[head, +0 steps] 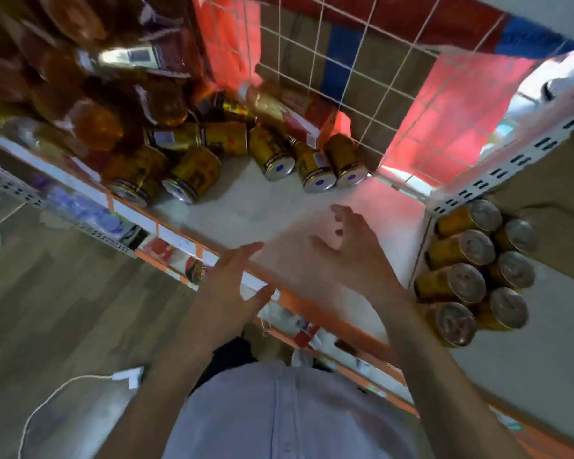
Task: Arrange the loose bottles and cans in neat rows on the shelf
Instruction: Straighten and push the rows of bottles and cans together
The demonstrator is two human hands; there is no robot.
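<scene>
Several gold cans lie on their sides in a loose heap at the back of the white shelf. Amber bottles crowd the shelf's left part, blurred. Two more gold cans lie near the front edge on the left. My left hand hovers at the shelf's front edge with straight fingers, holding nothing. My right hand is spread above the bare right part of the shelf, fingers relaxed, empty. Both hands are blurred by motion.
A white wire grid backs the shelf, with red and blue packaging behind it. A perforated upright bounds the shelf on the right; beyond it stand several gold cans in two tidy rows. An orange-edged lower shelf and a wooden floor lie below.
</scene>
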